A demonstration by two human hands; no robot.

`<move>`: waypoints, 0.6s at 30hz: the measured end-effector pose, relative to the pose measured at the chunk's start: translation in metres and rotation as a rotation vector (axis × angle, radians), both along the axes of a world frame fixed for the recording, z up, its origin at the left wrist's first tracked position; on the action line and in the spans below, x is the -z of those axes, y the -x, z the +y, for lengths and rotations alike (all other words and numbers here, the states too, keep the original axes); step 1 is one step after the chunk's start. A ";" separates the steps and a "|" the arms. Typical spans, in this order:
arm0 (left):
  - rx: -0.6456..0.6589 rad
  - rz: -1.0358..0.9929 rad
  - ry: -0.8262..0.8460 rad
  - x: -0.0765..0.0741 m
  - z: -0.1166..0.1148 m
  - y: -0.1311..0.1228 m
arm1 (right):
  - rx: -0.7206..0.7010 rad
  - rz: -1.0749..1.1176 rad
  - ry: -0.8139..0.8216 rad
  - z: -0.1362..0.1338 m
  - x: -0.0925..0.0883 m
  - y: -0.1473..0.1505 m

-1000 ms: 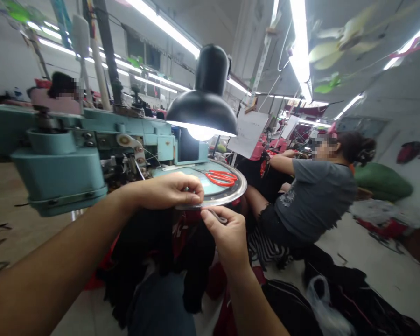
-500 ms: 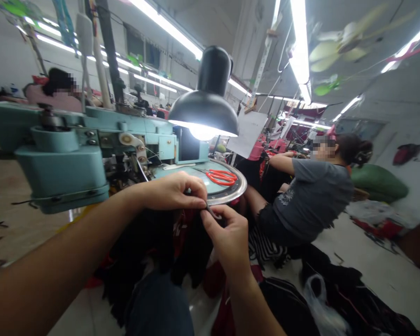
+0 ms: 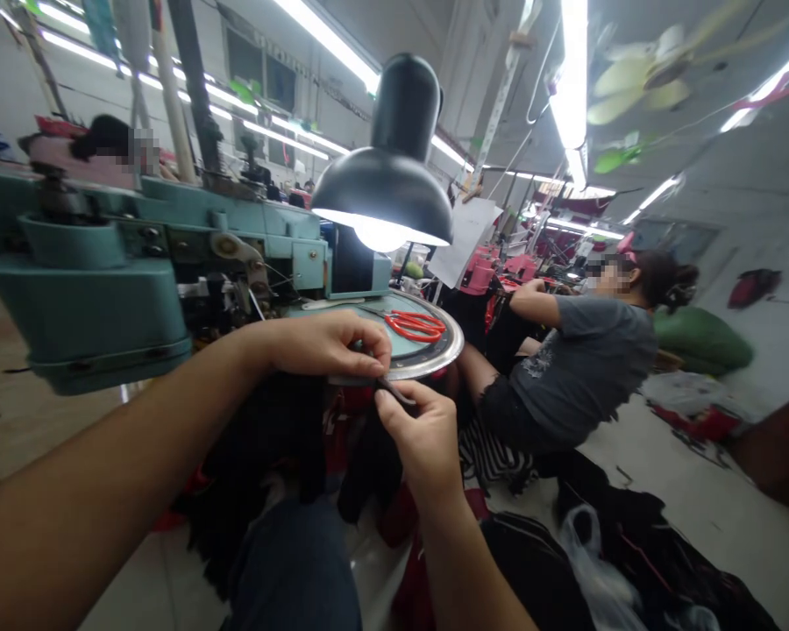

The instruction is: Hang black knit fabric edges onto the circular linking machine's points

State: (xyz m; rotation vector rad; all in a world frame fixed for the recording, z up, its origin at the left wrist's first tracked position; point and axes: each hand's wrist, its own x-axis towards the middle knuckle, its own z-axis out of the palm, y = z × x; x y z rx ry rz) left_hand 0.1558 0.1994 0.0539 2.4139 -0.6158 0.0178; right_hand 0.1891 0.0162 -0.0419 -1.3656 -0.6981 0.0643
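Note:
A small dark strip [image 3: 395, 391] is pinched between my two hands, in front of the round metal-rimmed plate of a green machine. My left hand [image 3: 332, 344] has thumb and forefinger closed at the strip's upper left end. From the lower right, my right hand [image 3: 426, 429] grips the same strip, its other end curling past the fingers. Just beyond the hands, red-handled scissors [image 3: 415, 326] lie on the round plate [image 3: 457, 337]. A lit black lamp [image 3: 385, 193] hangs over them.
The green machine's head [image 3: 88, 307] stands at the left. At the right sits a person in a grey shirt [image 3: 585, 359]; another person in pink is behind the machine. Dark cloth [image 3: 671, 543] and a clear plastic bag [image 3: 595, 570] lie on the floor at lower right.
The view has shifted slightly, so the machine appears further left and lower. Both hands still pinch the strip, with my left fingertips now slightly further from my right ones.

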 end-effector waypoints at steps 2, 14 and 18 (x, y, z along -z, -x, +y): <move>0.006 -0.023 -0.005 0.001 0.000 0.000 | 0.016 0.012 0.005 0.000 0.001 -0.001; -0.069 -0.044 -0.049 0.003 -0.001 -0.002 | 0.195 -0.062 -0.034 0.001 0.009 -0.006; -0.059 -0.046 -0.046 0.003 -0.001 -0.002 | 0.109 -0.023 -0.021 0.001 0.005 -0.003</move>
